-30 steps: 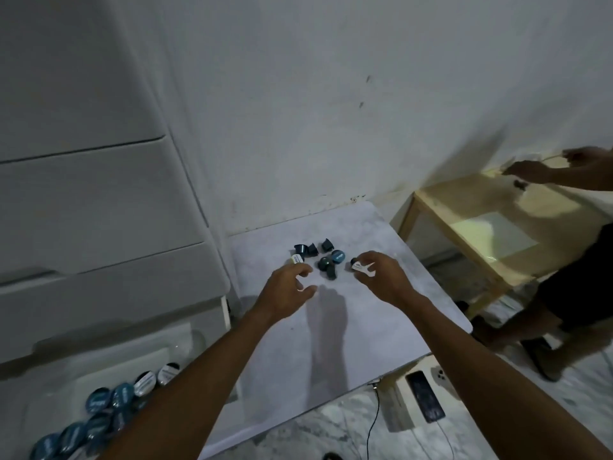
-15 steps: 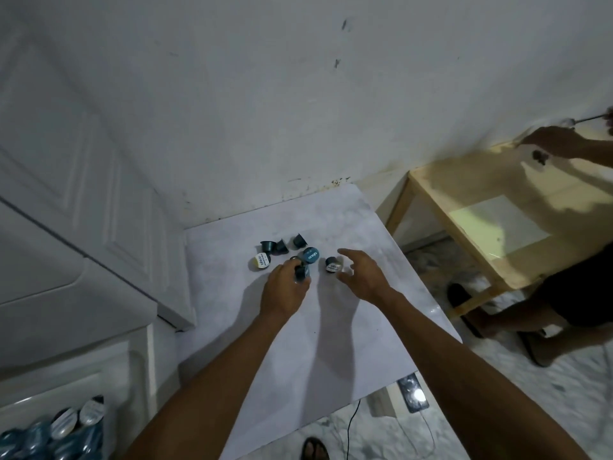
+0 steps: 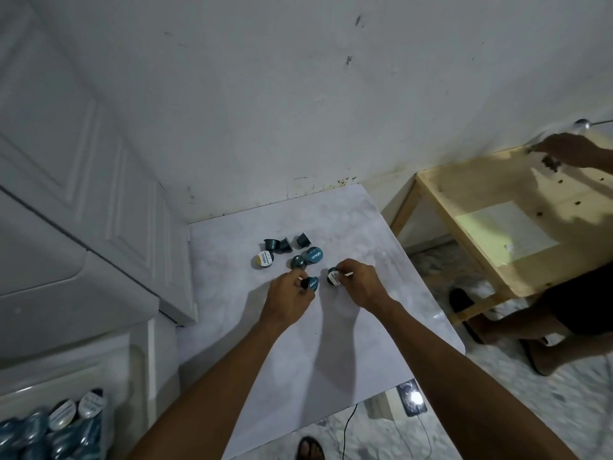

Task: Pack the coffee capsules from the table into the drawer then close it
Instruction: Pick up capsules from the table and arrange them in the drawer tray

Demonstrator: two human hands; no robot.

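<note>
Several dark teal coffee capsules (image 3: 288, 252) lie in a loose cluster on the white marbled table (image 3: 331, 343). My left hand (image 3: 289, 293) is shut on a blue-lidded capsule (image 3: 311, 283) just in front of the cluster. My right hand (image 3: 360, 283) pinches a white-lidded capsule (image 3: 333, 276) beside it. The open white drawer (image 3: 109, 376) sits at the bottom left, with several capsules (image 3: 56, 429) lying inside it.
A white cabinet (image 3: 83, 194) stands left of the table, against the wall. A wooden table (image 3: 504, 220) is at the right, where another person (image 3: 570, 313) stands and reaches over it. A phone (image 3: 410, 397) with a cable lies on the floor by the table's front edge.
Both hands have closed on capsules: the left holds a blue-lidded one, the right has taken hold of the white-lidded one. The camera view tilted down and left slightly.
</note>
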